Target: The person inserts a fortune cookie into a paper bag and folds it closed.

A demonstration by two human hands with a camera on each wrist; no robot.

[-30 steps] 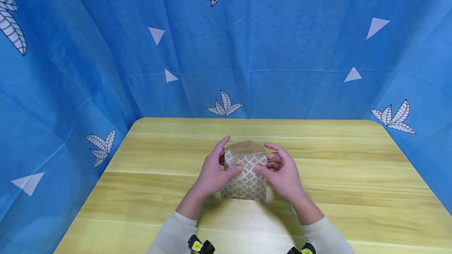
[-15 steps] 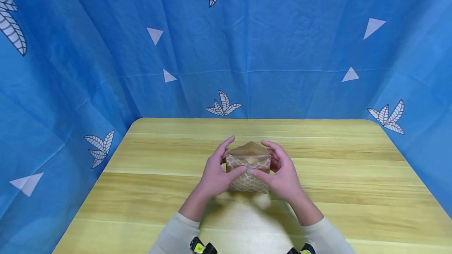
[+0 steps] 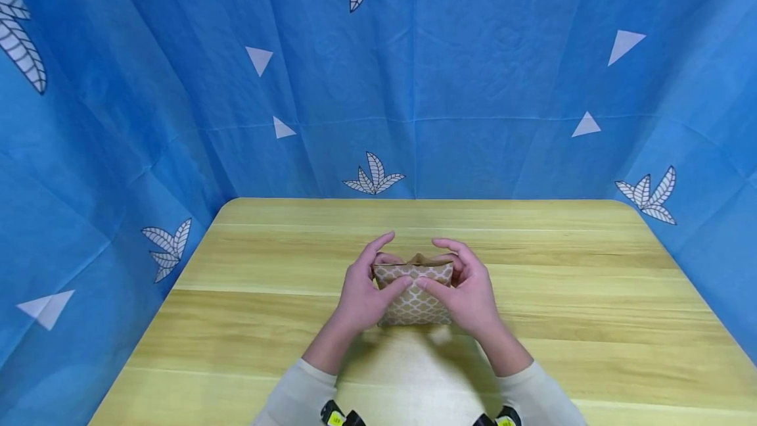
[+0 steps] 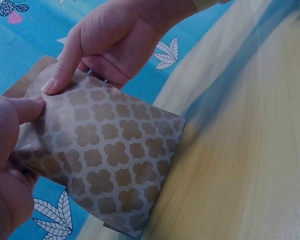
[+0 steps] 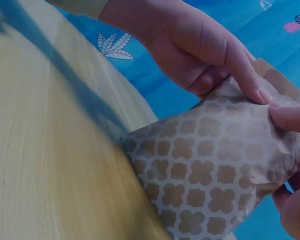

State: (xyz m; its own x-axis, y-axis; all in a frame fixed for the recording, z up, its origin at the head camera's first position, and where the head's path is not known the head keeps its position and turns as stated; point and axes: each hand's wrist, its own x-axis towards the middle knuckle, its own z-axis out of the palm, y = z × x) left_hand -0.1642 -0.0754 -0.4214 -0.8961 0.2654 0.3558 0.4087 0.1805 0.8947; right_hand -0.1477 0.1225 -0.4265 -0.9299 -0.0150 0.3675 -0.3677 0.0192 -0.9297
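I report on the paper bag, taken as my landmark. It stands near the middle of the surface, leaning somewhat, patterned panel toward the wearer; its lower edge appears to meet the surface.

Change noted: half a second ago the mouth gaped and the plain brown inner paper rose high behind the front edge. Now the gap has almost gone — only a small peak of brown paper shows above that edge. The hands have barely shifted.

Both hands are clamped on the bag. The left hand grips its left side, the right hand its right. The thumbs press the patterned panel below the mouth, tips near each other, while other fingers lie behind the bag and each index finger stands clear beyond it.

My judgement: the back panel is being drawn down to the front one, so the work now sits at the bag's upper edge — light, even pressure is called for, since thin paper could crease unevenly. Contents, if any, I cannot tell.
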